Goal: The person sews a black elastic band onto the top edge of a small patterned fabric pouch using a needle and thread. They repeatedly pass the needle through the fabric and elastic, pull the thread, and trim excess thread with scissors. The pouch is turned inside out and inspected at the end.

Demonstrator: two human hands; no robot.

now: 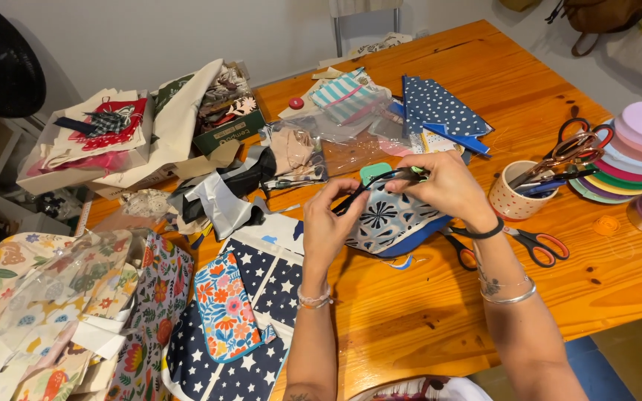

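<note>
Patterned pouch point(388, 221) half hidden behind both hands, long axis left-right, left hand point(331, 223) and right hand point(443, 186) fingers pinching its black cord point(365, 187), scissors point(536, 241) partly covered.

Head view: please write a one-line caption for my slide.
Both hands, left hand and right hand, hold a patterned fabric pouch over a cluttered wooden table.
</note>
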